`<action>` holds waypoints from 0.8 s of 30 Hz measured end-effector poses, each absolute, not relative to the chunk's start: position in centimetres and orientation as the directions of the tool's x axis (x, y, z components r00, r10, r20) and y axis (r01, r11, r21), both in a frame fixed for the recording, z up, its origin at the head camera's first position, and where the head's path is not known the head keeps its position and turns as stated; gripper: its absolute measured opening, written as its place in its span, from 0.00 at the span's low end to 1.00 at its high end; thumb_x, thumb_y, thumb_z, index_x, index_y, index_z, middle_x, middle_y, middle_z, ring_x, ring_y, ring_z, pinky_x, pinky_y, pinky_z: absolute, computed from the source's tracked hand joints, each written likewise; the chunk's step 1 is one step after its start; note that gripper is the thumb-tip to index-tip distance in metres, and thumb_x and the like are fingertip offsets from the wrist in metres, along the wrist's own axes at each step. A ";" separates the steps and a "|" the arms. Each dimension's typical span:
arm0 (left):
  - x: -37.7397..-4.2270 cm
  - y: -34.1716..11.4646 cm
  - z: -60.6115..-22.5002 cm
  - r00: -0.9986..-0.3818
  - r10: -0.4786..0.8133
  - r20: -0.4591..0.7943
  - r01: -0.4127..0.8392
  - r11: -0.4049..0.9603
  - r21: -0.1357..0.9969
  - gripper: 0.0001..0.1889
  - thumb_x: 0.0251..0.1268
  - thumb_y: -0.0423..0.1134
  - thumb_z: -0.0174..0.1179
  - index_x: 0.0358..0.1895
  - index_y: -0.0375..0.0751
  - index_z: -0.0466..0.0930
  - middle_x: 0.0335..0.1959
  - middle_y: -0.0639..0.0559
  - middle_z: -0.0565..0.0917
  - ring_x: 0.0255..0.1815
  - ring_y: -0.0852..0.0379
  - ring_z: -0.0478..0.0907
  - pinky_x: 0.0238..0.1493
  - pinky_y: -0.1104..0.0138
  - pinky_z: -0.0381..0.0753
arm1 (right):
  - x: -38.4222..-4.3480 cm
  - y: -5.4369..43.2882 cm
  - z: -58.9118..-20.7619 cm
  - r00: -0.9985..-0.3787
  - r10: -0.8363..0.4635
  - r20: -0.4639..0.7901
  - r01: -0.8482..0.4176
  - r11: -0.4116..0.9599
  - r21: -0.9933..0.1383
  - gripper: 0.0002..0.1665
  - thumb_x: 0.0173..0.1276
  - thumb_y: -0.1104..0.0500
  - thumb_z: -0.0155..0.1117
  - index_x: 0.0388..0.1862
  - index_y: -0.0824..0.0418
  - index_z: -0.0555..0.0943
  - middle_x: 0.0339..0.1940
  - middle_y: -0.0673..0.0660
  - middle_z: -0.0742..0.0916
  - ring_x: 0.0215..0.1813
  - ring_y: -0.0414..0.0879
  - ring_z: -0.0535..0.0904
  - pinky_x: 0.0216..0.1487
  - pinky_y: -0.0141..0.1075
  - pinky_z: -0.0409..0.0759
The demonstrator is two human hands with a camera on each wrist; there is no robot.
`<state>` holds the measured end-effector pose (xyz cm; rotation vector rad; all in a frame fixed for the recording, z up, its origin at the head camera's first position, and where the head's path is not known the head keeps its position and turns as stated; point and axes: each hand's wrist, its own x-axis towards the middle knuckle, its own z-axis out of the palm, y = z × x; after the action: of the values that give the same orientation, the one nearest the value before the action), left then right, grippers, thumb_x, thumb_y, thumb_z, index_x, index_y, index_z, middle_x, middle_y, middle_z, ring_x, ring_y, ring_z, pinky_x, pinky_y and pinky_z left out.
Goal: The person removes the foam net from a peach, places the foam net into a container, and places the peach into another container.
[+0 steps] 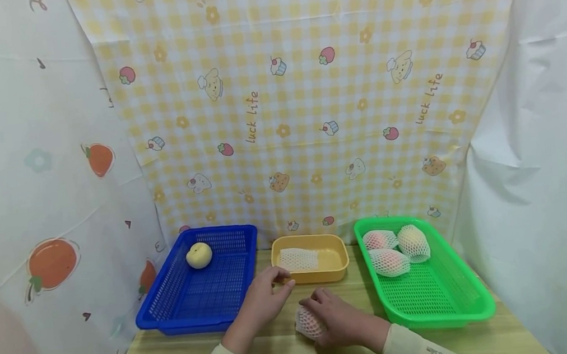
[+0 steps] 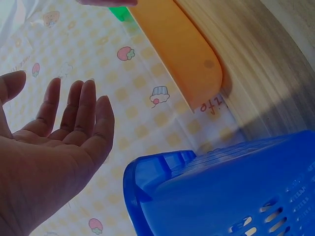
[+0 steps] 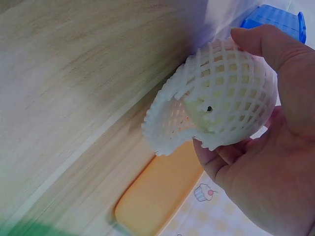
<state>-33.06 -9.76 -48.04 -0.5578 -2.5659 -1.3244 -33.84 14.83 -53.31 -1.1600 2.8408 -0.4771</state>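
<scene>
back cloth [image 1: 307,96]: "luck life" twice, up and left of the tray [image 1: 320,276] and up and right of it | right sleeve [image 1: 417,349], right of the tray: letters too small to read | left cloth [image 1: 71,209], left of it: cut-off letters

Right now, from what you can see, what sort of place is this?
Probably a makeshift fruit-handling booth: printed gingham cloth hangs behind a wood-grain table, which bears a blue basket with one bare, peach-like fruit and a green basket of net-sleeved fruits.

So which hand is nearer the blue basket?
Left. The left hand is just beside the blue basket; the right hand is farther off, holding a netted fruit.
</scene>
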 end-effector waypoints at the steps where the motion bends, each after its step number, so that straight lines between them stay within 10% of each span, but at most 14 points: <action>1: -33.0 -9.8 -48.0 -0.908 0.240 0.343 0.419 0.528 0.739 0.10 0.82 0.45 0.67 0.53 0.44 0.87 0.52 0.47 0.86 0.57 0.43 0.83 0.57 0.49 0.84 | -33.7 14.8 -53.3 -0.722 -0.687 0.083 -0.677 0.677 -0.290 0.54 0.56 0.43 0.90 0.80 0.51 0.76 0.59 0.46 0.78 0.58 0.39 0.72 0.60 0.38 0.82; 24: -32.8 -10.0 -48.7 -0.903 0.288 0.318 0.426 0.520 0.740 0.11 0.83 0.47 0.66 0.54 0.44 0.87 0.53 0.53 0.87 0.58 0.47 0.84 0.57 0.46 0.86 | -32.4 17.9 -50.8 -0.777 -0.618 0.122 -0.591 0.650 -0.478 0.60 0.59 0.34 0.88 0.83 0.54 0.70 0.72 0.54 0.78 0.72 0.55 0.77 0.70 0.56 0.81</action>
<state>-32.77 -10.02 -48.67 -0.6156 -2.6006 -1.3319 -32.42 17.88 -50.83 -1.0292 2.8062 -0.7842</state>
